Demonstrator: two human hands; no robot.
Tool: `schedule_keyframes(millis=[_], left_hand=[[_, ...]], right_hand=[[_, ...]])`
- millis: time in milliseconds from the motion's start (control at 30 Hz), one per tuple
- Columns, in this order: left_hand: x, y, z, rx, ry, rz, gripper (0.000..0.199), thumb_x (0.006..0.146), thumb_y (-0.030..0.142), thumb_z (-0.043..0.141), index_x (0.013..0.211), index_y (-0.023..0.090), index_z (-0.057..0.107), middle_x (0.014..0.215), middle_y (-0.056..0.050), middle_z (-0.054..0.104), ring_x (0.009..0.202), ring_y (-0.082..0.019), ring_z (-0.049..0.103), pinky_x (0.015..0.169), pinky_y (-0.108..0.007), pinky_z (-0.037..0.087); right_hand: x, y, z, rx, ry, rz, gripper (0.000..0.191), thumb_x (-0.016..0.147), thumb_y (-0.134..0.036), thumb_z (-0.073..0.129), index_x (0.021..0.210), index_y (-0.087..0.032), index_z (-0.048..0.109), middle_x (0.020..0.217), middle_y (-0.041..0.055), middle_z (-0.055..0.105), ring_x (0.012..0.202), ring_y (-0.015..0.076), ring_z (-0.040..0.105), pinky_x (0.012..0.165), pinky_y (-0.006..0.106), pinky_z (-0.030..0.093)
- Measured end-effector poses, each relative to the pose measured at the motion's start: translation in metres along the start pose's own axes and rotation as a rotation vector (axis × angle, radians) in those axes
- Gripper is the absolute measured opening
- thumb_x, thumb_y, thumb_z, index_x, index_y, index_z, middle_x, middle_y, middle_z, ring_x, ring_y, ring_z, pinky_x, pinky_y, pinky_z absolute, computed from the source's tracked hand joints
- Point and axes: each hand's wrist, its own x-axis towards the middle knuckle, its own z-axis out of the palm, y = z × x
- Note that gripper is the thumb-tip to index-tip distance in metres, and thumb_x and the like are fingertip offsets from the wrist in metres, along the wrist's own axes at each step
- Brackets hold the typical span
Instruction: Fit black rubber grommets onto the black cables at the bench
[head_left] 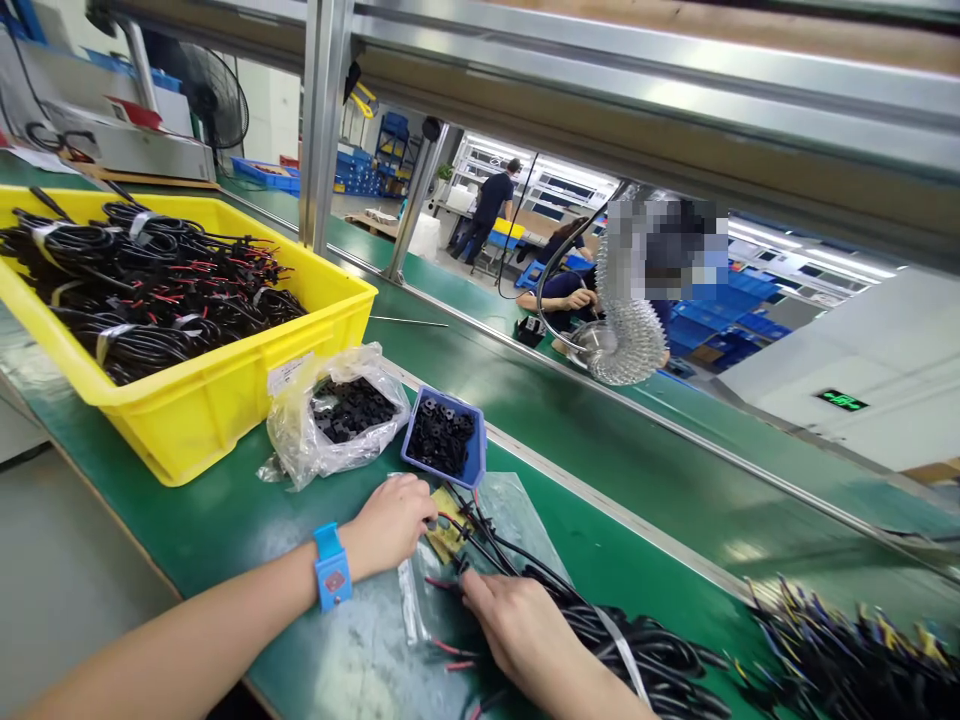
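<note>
My left hand [394, 522], with a blue wrist strap [332, 567], is closed, and a small black part [430, 523] shows at its fingertips. Close by on the right, my right hand [521, 625] pinches a black cable [459, 566] with a red wire end. Under and beside both hands lie a yellow pad [448, 540] and a clear plastic bag [517, 510]. A tied bundle of black cables [660, 655] spreads to the right of my right hand. Just beyond my left hand stands a blue bin [481, 455] of small black plastic parts.
An open clear bag [289, 430] of black parts sits beside a large yellow crate [195, 425] of coiled cables. More cables with coloured wire ends [862, 650] lie at the right. A metal post [319, 130] and rail cross the bench. People work beyond, near a flexible duct [634, 340].
</note>
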Motion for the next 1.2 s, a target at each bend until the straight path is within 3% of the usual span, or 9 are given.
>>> schedule_keyframes(millis=[133, 233, 467, 733, 1000, 1100, 1200], left_hand=[[0.0, 0.001, -0.001, -0.003, -0.003, -0.009, 0.013, 0.079, 0.012, 0.054, 0.082, 0.019, 0.064, 0.084, -0.003, 0.059, 0.086, -0.019, 0.051, 0.082, -0.031, 0.04], [-0.001, 0.002, -0.002, -0.002, -0.004, -0.009, 0.013, 0.079, 0.012, 0.054, 0.082, 0.019, 0.064, 0.084, -0.003, 0.059, 0.086, -0.019, 0.051, 0.081, -0.031, 0.041], [-0.001, 0.002, -0.003, -0.014, -0.005, -0.012, 0.013, 0.079, 0.012, 0.054, 0.083, 0.019, 0.065, 0.085, -0.003, 0.059, 0.087, -0.02, 0.051, 0.082, -0.031, 0.04], [0.0, 0.003, -0.006, -0.075, -0.016, -0.033, 0.015, 0.079, 0.011, 0.053, 0.082, 0.019, 0.065, 0.085, -0.003, 0.06, 0.087, -0.019, 0.052, 0.084, -0.031, 0.039], [-0.001, 0.004, -0.007, -0.157, 0.012, -0.058, 0.015, 0.076, 0.009, 0.054, 0.08, 0.019, 0.065, 0.084, -0.003, 0.06, 0.087, -0.019, 0.052, 0.084, -0.031, 0.039], [0.0, 0.003, -0.011, -0.341, 0.054, -0.084, 0.017, 0.072, 0.006, 0.056, 0.079, 0.018, 0.065, 0.083, -0.002, 0.059, 0.086, -0.018, 0.052, 0.082, -0.03, 0.039], [0.003, 0.003, -0.016, -0.85, 0.081, -0.23, 0.018, 0.066, 0.002, 0.057, 0.077, 0.014, 0.062, 0.077, 0.0, 0.056, 0.075, -0.014, 0.051, 0.072, -0.026, 0.039]], right_hand=[[0.002, 0.004, 0.017, -0.101, 0.09, 0.235, 0.015, 0.083, -0.004, 0.037, 0.079, -0.018, 0.041, 0.055, -0.0014, 0.056, 0.043, 0.0136, 0.056, 0.04, 0.024, 0.027], [0.006, 0.006, 0.023, -0.156, 0.07, 0.338, 0.015, 0.083, -0.003, 0.041, 0.082, -0.018, 0.041, 0.051, -0.0035, 0.055, 0.038, 0.013, 0.055, 0.036, 0.023, 0.025], [0.018, 0.003, 0.021, -0.203, -0.025, 0.366, 0.027, 0.073, 0.008, 0.041, 0.076, -0.018, 0.046, 0.061, 0.0024, 0.06, 0.051, 0.0168, 0.062, 0.039, 0.023, 0.03], [0.024, 0.007, 0.013, -0.125, -0.075, 0.471, 0.016, 0.082, -0.003, 0.047, 0.075, -0.017, 0.049, 0.059, 0.0019, 0.063, 0.052, 0.0178, 0.063, 0.042, 0.023, 0.032], [0.033, 0.003, 0.015, -0.034, -0.125, 0.499, 0.023, 0.073, 0.008, 0.045, 0.074, -0.015, 0.05, 0.065, 0.0078, 0.065, 0.057, 0.0203, 0.065, 0.046, 0.023, 0.036], [0.031, 0.006, 0.006, 0.034, -0.095, 0.527, 0.019, 0.077, 0.003, 0.046, 0.075, -0.015, 0.051, 0.064, 0.0063, 0.065, 0.057, 0.0188, 0.064, 0.047, 0.022, 0.037], [0.025, 0.014, -0.004, 0.166, -0.031, 0.546, 0.015, 0.084, -0.009, 0.044, 0.075, -0.018, 0.052, 0.062, 0.0009, 0.064, 0.058, 0.0146, 0.062, 0.05, 0.02, 0.039]])
